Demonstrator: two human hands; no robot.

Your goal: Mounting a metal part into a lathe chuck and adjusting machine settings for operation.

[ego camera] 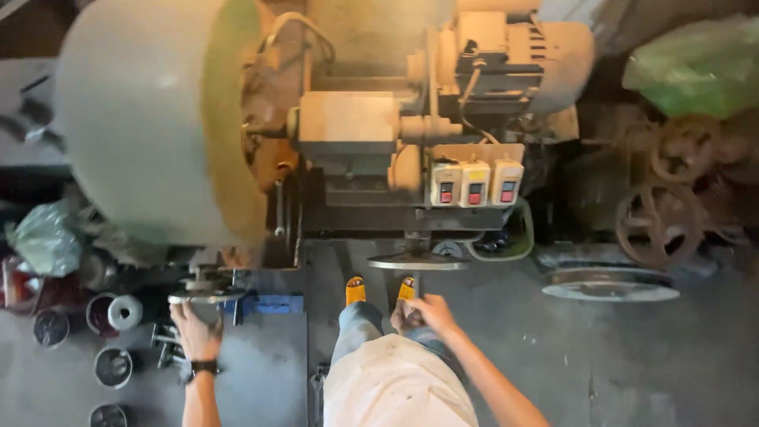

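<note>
The left hand (196, 332), with a dark watch on its wrist, is laid flat with fingers spread against the underside of a small grey handwheel (207, 294); nothing is clamped, only touched. The right hand (423, 315) is curled at the lower end of a thin lever (414, 289) that hangs under a flat round disc (417, 261); whether the fingers are fully closed on it cannot be told, as the view is blurred.

Between the two hands, orange sandals (356, 289) and denim legs are seen on the grey floor (553, 356).

Just above the left hand a large pale roll (150, 119) is mounted on the machine, its edge smeared as if turning. A risk is judged here: a spread hand so near that roll could be caught or drawn in, and the watch strap could snag.

Above the right hand three switch boxes (474, 183) with red buttons are fixed to the machine, well apart from either hand, so a quick stop would be slow to reach.

Left of the left hand, small spools (124, 311) and tins are scattered underfoot, where a trip towards the machine could be caused.
</note>
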